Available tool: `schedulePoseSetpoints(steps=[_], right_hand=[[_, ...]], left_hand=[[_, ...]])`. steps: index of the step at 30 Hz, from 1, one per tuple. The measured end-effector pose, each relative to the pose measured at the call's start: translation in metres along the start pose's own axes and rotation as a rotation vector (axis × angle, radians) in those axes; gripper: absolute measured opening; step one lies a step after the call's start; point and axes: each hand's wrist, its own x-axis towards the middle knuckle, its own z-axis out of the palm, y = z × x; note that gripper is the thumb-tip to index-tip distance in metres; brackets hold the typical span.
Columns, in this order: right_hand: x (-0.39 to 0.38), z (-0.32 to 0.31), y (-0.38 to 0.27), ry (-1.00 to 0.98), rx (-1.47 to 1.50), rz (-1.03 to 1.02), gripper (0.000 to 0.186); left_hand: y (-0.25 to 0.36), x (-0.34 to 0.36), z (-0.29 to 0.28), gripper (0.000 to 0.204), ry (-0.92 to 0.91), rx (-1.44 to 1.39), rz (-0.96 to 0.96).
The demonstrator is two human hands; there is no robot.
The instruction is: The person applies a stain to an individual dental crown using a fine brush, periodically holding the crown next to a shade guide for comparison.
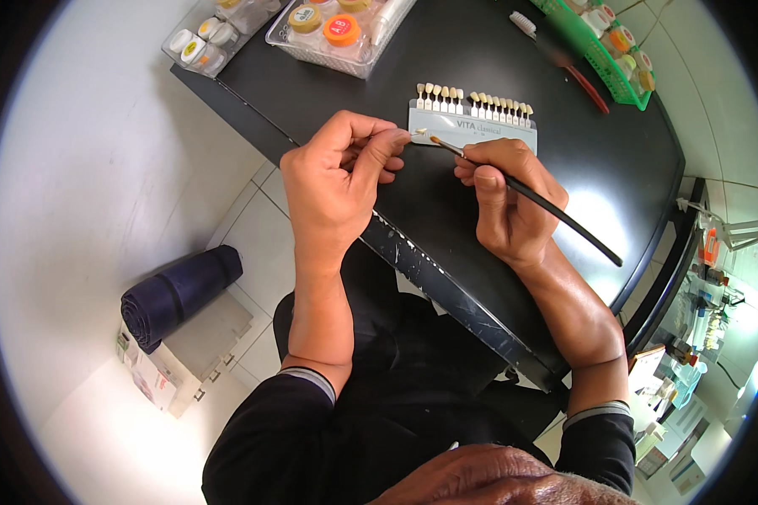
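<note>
- Pinching that tiny pale tooth-shaped piece (419, 133) between your left hand (338, 181) thumb and forefinger, above the black desk (564, 168): it's light, hard, probably brittle, so grip it by the sides.
- Your right hand (501, 202) holds the thin black-handled brush (531, 200) pencil-style, tip at the piece.
- Clear plastic tray (345, 42) holds small capped jars; green basket (611, 55) holds more, contents hard to read.

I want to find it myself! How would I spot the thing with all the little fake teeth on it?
Look at the big black table. Just beyond the person's right hand, which holds a thin black brush, lies a flat pale-grey holder. It is the only thing with a neat row of small cream tooth-shaped tabs standing along its far edge; the neighbours are trays of round jars.
</note>
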Motion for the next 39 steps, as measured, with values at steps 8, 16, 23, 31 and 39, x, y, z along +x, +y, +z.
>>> schedulePoseSetpoints(steps=[8,16,23,31,39], right_hand=[[0.0012,0.0028,-0.0004,0.033,0.077,0.053,0.014],[-0.0005,0.0032,0.0005,0.073,0.139,0.216,0.013],[0.0052,-0.0002,-0.0054,-0.111,0.063,0.267,0.014],[-0.0004,0.0018,-0.0024,-0.015,0.037,0.286,0.010],[-0.0002,0.0034,-0.0026,0.065,0.077,0.284,0.009]], left_hand=[[-0.0006,0.0003,0.0005,0.009,0.028,-0.009,-0.004],[-0.0029,0.0004,0.0009,0.009,0.014,-0.004,0.024],[-0.0031,0.0001,0.0013,0.009,-0.003,0.014,0.046],[0.0008,-0.0001,0.0029,0.007,-0.019,0.065,0.064],[-0.0012,-0.0004,0.0017,0.008,-0.016,0.060,0.071]])
